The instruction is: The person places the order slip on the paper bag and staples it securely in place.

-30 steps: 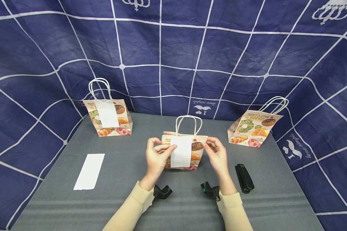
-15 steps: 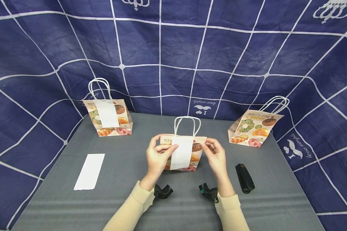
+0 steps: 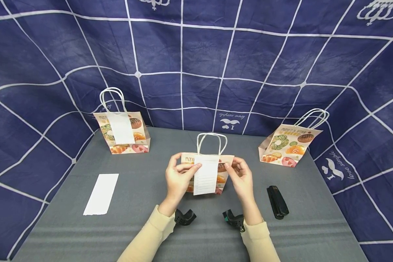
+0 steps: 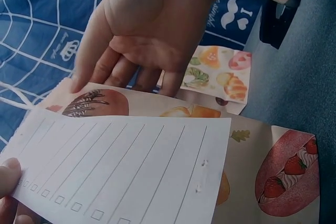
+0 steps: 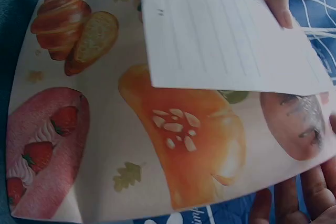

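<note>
In the head view a small paper bag [image 3: 225, 179] printed with bread pictures stands at the table's middle, its white twisted handles [image 3: 213, 134] upright. A white lined paper slip [image 3: 205, 178] hangs on its front, top edge near the bag's rim. My left hand [image 3: 178, 178] pinches slip and rim at the left, thumb on the slip. My right hand [image 3: 243, 178] holds the bag's right upper edge, thumb in front and fingers behind. The left wrist view shows checkbox lines on the slip [image 4: 121, 156]; its lower end stands off the bag in the right wrist view.
A similar bag [image 3: 141, 125] with a white slip [image 3: 121, 128] stands back left; another bag [image 3: 288, 147] leans back right. A loose white paper slip [image 3: 101, 194] lies at left on the grey table [image 3: 144, 233]. Right of my right hand lies a black stapler [image 3: 277, 202].
The middle bag has shifted slightly left. My right hand has moved a little left, its thumb farther in over the bag's front. The slip's lower end has come down slightly.
</note>
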`<state>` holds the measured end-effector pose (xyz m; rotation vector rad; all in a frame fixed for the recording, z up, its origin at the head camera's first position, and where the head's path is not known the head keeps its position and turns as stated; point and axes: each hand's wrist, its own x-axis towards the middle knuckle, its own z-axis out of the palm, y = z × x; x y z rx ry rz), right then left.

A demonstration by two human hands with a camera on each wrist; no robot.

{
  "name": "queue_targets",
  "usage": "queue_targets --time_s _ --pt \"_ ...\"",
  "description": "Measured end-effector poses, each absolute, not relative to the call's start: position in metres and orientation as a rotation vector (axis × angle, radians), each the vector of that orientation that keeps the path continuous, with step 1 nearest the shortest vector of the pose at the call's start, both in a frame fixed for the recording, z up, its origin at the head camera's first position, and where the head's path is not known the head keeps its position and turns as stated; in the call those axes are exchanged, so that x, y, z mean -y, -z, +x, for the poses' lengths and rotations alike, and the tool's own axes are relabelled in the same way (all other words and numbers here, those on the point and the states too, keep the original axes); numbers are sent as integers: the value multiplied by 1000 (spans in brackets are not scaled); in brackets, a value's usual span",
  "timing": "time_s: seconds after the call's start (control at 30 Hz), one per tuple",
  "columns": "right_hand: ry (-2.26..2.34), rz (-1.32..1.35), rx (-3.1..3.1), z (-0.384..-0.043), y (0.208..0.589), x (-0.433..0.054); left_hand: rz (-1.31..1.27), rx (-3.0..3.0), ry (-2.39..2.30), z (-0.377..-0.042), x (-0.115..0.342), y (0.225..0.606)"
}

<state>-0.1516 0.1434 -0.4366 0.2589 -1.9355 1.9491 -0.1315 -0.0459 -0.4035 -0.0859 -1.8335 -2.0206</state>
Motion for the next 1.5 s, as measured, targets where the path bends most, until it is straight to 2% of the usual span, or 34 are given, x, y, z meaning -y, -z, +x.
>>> queue_targets --time_s 0.3,0.7,1.0,1.13,1.5 --pt "-1845 263 1961 -141 417 -124 -92 1816 2034 -130 45 403" --pt "-1844 222 1842 -142 420 -116 -155 1786 1991 -131 46 404" --pt "-1882 306 1807 -141 423 -114 -123 1784 1973 -130 45 404" --pt "-1903 292 1799 -142 424 -114 -144 1793 1955 -135 47 418" --pt "-1958 244 1827 -141 421 -115 -85 1915 1474 -142 59 438"
